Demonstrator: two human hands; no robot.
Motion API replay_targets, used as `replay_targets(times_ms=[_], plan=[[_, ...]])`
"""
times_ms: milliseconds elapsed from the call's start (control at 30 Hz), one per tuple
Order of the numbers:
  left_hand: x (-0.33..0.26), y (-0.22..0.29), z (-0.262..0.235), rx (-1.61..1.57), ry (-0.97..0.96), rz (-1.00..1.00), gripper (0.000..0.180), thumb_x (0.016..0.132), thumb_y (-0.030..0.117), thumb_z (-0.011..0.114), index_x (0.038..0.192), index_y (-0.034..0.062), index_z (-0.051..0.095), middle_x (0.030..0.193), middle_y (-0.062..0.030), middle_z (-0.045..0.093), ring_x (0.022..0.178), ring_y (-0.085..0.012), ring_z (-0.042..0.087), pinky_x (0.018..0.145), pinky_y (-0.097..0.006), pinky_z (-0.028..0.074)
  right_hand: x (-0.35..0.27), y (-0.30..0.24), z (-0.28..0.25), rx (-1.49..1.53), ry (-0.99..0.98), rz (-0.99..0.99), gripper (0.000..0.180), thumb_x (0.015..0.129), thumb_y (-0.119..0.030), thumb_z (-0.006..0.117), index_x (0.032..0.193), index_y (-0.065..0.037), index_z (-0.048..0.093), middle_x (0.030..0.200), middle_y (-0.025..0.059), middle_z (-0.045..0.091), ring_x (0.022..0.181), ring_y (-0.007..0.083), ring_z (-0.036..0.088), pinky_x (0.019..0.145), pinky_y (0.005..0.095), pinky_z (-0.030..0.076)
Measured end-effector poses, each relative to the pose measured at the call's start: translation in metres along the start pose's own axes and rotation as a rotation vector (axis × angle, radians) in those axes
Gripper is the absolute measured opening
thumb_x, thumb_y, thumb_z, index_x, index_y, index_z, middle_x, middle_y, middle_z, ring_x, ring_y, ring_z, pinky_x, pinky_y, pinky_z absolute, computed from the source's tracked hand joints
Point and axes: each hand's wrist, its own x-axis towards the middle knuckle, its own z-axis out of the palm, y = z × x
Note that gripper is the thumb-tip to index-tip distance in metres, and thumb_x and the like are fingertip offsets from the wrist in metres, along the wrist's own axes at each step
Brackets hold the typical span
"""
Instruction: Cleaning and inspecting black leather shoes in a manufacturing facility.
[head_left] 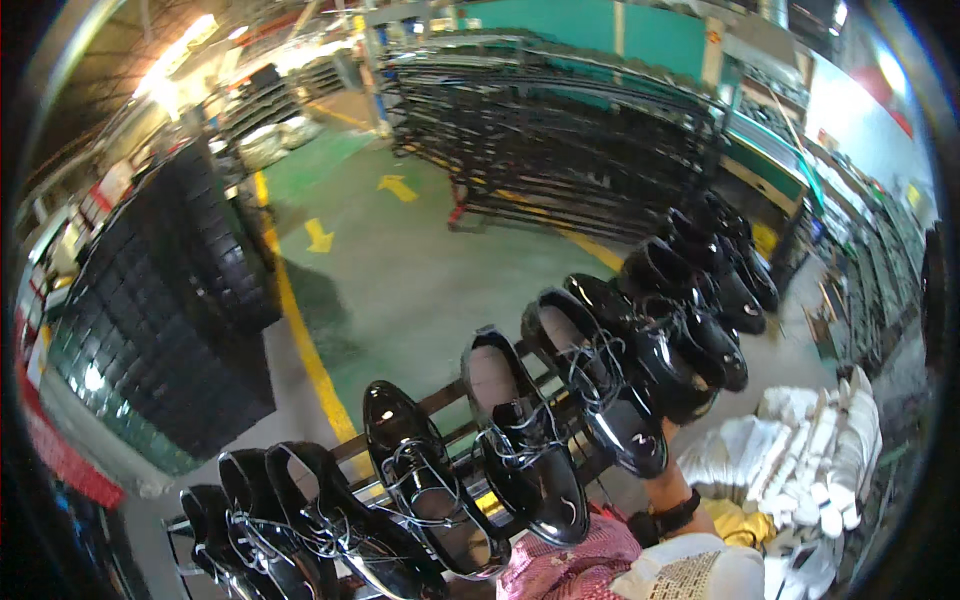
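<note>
A row of glossy black lace-up shoes stands along a dark metal rack rail (445, 397), with silver-grey laces loosely threaded. My right forearm (665, 490), with a black band (678, 514) at the wrist, rises from the lower edge towards the right part of the row. My right hand (676, 440) is mostly hidden behind a black shoe (598, 385) and the shoes beside it, so its fingers and any hold do not show. Left of that shoe are another black shoe (525, 440) and one facing the other way (420, 475). My left hand is out of view.
White bundled pieces (815, 465) and a yellow cloth (738, 522) lie at the lower right. A stack of dark blocks (165, 310) stands at the left. Long dark racks (560, 140) line the far side of the green floor (400, 270), which has yellow lines.
</note>
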Motion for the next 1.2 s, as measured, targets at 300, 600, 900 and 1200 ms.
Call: replay_targets(times_ms=[300,600,900,1200], plan=[[0.008,-0.069,-0.045,0.071,-0.293,-0.050,0.052,0.085,0.044,0.041,0.126,0.0117,0.044,0.134,-0.0087,0.039,0.112,-0.0284,0.045,0.097,-0.044,0.033,0.051,-0.036,0.039,-0.012,0.187,0.027,0.032,0.088,-0.016,0.050,0.116,0.000,0.049,0.124,0.0132,0.047,0.106,0.0241,0.051,0.083,0.0372,0.046],[-0.043,-0.136,-0.031,0.052,-0.463,-0.010,0.055,0.084,0.046,0.042,0.128,0.0124,0.043,0.135,-0.0081,0.038,0.114,-0.0286,0.044,0.098,-0.044,0.032,0.151,-0.037,0.018,0.038,0.236,-0.025,0.031,0.088,-0.016,0.051,0.115,-0.001,0.050,0.122,0.0128,0.048,0.105,0.0237,0.051,0.082,0.0371,0.047],[-0.070,-0.214,0.125,-0.009,-0.780,0.119,0.057,0.084,0.047,0.042,0.129,0.0131,0.042,0.137,-0.0074,0.036,0.116,-0.0288,0.043,0.098,-0.045,0.031,0.271,0.006,-0.041,0.200,0.410,-0.065,0.030,0.088,-0.016,0.051,0.114,-0.001,0.050,0.121,0.0125,0.049,0.104,0.0233,0.052,0.081,0.0369,0.047],[-0.144,-0.290,0.272,-0.100,-1.051,0.177,0.059,0.083,0.049,0.043,0.131,0.0139,0.041,0.138,-0.0068,0.035,0.117,-0.0289,0.042,0.099,-0.045,0.030,0.401,0.030,-0.048,0.273,0.561,-0.139,0.029,0.088,-0.016,0.051,0.113,-0.001,0.051,0.120,0.0121,0.050,0.103,0.0228,0.053,0.080,0.0367,0.048]])
